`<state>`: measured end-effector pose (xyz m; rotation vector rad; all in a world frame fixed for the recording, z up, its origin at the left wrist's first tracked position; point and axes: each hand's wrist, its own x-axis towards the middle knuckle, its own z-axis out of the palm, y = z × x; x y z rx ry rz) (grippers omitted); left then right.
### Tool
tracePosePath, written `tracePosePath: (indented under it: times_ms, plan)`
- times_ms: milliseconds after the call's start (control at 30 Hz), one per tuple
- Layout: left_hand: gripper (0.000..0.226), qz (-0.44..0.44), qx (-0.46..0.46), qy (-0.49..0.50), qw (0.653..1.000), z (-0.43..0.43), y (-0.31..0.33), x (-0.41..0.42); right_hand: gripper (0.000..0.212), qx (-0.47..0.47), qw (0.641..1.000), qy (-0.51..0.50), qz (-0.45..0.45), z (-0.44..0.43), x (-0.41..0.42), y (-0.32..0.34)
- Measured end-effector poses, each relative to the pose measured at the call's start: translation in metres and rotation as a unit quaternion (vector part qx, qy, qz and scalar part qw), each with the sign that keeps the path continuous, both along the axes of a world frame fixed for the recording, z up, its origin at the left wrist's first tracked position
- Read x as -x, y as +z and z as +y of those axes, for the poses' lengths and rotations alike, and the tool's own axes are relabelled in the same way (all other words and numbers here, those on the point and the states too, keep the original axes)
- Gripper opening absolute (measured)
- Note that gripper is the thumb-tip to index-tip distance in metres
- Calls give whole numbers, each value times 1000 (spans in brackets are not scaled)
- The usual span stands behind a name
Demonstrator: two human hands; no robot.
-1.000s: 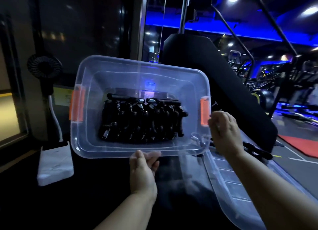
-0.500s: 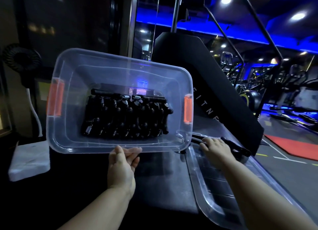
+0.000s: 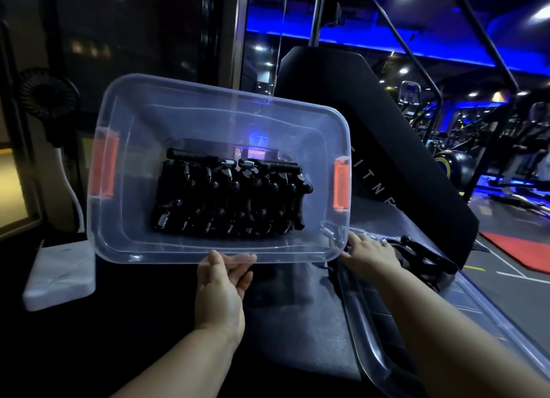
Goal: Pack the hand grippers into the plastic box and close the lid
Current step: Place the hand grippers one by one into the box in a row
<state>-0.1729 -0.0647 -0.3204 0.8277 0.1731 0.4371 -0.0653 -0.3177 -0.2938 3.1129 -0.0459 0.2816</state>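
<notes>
Although the room is dim, the clear plastic box (image 3: 128, 147) shows plainly. It is tipped up so that its open top faces the camera, and a packed block of black hand grippers (image 3: 229, 195) lies against its bottom. They cannot be counted, since they merge into one dark mass broken only by bright springs. The left hand (image 3: 218, 290) pinches the box's near rim between thumb and fingers. The right hand (image 3: 372, 256) lies back-up with fingers stretched out, their tips at the box's near right corner. It is just beside some loose grippers (image 3: 425, 257) resting on the clear lid (image 3: 375, 359); whether it touches them cannot be told. The lid lies on the dark desk (image 3: 297, 323) and is cut off at the bottom edge. Orange latches (image 3: 104, 165) sit at both ends of the box.
</notes>
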Motion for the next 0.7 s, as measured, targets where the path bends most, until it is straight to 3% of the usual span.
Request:
tracePosePath:
  times_ms: [700]
  plan:
    - [30,12,-3,3,1000,0,4,4,65,17,995,91,21,-12,18,9]
